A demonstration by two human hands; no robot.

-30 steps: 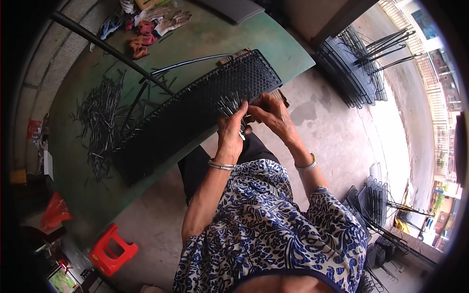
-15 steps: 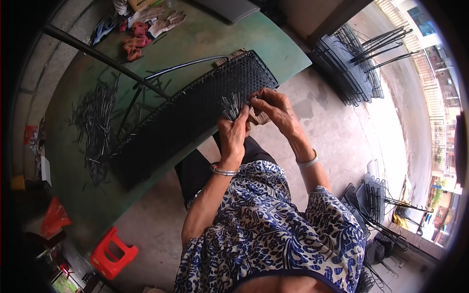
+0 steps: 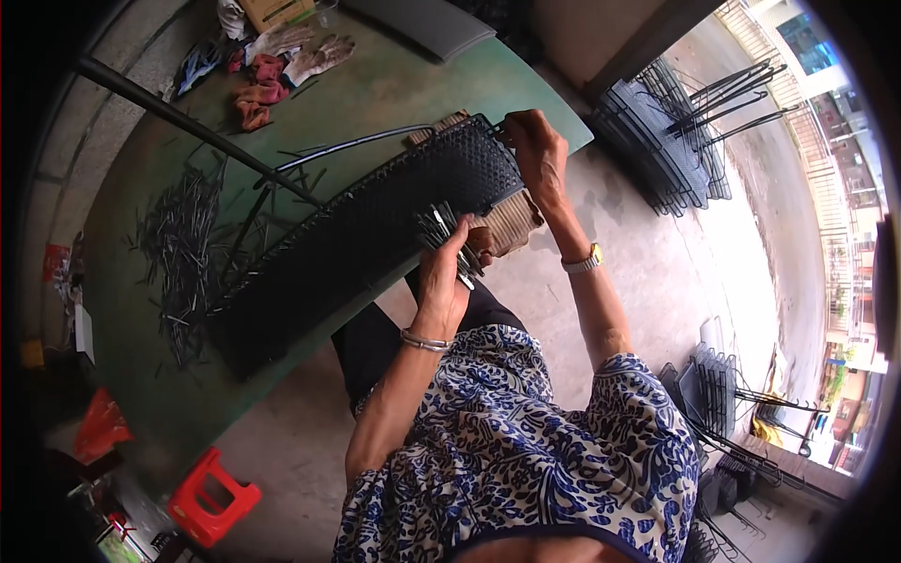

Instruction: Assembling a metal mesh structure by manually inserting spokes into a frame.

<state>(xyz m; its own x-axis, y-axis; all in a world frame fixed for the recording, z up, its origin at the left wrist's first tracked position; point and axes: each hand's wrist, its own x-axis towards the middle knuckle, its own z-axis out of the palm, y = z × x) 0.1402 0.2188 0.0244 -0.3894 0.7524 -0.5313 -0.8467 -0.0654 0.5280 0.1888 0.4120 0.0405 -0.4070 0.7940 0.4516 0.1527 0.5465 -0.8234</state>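
A long black mesh panel [image 3: 375, 216] with a rimmed edge lies slantwise on the green table, its right end over a piece of corrugated cardboard [image 3: 514, 225]. My left hand [image 3: 444, 272] is closed round a bundle of thin, dark, shiny strips [image 3: 436, 225], held just over the panel's near edge. At the panel's far right corner is my right hand [image 3: 537, 155], its fingers pinched against the rim. Whatever those fingertips hold is too small and hidden to make out. A loose pile of similar strips [image 3: 183, 253] spreads over the table beside the panel's left end.
A dark bar [image 3: 188, 108] crosses above the green table [image 3: 394, 80] from the upper left. Gloves [image 3: 319, 58] and rags lie at the back. A red stool [image 3: 214, 497] stands lower left. Black mesh racks [image 3: 648, 141] with long hooks are stacked on the right.
My right hand has left the bundle by my left hand and gone up to the panel's far right corner. My left hand has dropped slightly nearer to me, still holding the strips.
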